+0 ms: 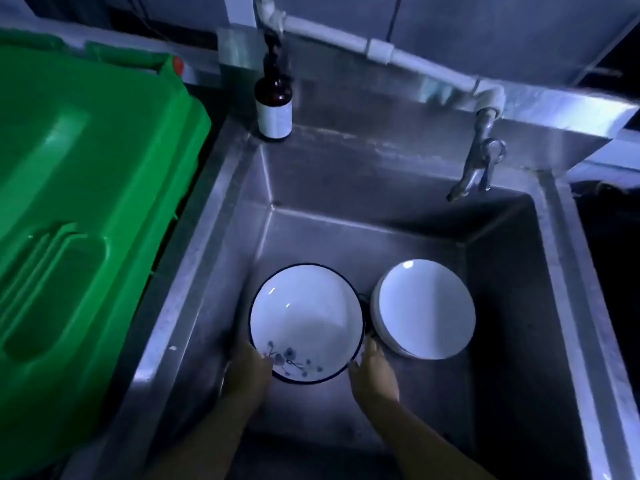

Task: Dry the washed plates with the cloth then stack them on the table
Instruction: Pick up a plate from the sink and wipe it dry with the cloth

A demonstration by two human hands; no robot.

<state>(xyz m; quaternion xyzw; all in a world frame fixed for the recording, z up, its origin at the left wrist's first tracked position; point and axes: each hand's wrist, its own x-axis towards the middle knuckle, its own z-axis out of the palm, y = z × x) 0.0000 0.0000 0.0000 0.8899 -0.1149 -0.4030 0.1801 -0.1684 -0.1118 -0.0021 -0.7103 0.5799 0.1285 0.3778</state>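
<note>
A white plate with a dark blue rim and blue flower print lies in the steel sink. My left hand grips its near left edge, thumb over the rim. My right hand holds its near right edge, fingers under the rim. A small stack of plain white plates sits to the right in the basin, close beside the flowered plate. No cloth is in view.
A tap on a white pipe overhangs the sink's back right. A brown bottle with a white label stands on the back left ledge. A big green plastic lid fills the left side.
</note>
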